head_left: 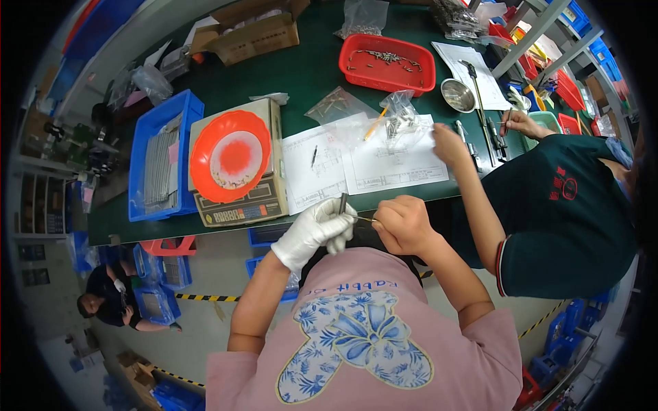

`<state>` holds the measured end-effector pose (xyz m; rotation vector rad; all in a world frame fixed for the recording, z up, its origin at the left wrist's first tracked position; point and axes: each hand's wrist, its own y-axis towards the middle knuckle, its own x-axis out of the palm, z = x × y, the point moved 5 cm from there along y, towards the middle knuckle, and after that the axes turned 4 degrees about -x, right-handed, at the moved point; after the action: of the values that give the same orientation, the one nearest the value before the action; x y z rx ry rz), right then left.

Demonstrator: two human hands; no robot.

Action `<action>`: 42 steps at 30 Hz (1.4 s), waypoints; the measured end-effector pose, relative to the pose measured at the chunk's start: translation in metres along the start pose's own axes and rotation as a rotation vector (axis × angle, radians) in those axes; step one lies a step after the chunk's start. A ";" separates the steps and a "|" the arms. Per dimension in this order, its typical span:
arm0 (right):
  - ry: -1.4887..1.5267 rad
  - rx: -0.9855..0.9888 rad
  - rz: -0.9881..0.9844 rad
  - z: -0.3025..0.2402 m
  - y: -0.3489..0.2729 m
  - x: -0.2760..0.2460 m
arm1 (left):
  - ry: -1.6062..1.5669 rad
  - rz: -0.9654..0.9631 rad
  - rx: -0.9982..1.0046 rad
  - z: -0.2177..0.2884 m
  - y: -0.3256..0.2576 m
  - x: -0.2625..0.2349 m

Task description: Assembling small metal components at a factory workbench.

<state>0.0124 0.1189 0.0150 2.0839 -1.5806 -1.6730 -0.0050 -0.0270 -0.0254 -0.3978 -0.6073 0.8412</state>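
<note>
In front of my chest, by the table's near edge, my left hand wears a white glove. Its fingers are closed round a small dark metal piece that stands up from the grip. My bare right hand pinches a thin metal rod, whose far end reaches the gloved fingers. Whether the rod enters the dark piece is hidden. Beyond my hands, paper drawings lie on the green table, with a pen and a clear bag of metal parts on top.
To the left, an orange plate rests on a cardboard box, beside a blue bin of grey strips. A red tray of small metal parts and a metal bowl stand farther back. A co-worker works close on my right.
</note>
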 end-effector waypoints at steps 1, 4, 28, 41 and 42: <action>0.064 0.045 0.017 0.004 -0.004 0.005 | 0.061 0.080 0.135 0.007 -0.001 0.004; 0.194 0.145 0.054 0.011 -0.008 0.012 | 0.420 0.272 0.630 0.021 0.001 -0.002; 0.306 0.186 0.027 0.013 -0.010 0.014 | 0.529 0.249 0.649 0.014 0.000 0.000; 0.266 0.214 0.074 0.017 -0.011 0.007 | 0.076 0.206 0.213 0.006 0.003 -0.002; 0.180 0.184 0.068 0.015 -0.010 0.005 | 0.003 0.222 0.089 0.003 0.005 -0.008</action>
<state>0.0071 0.1276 -0.0004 2.1643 -1.7828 -1.3223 -0.0137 -0.0300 -0.0283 -0.3896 -0.5263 1.0755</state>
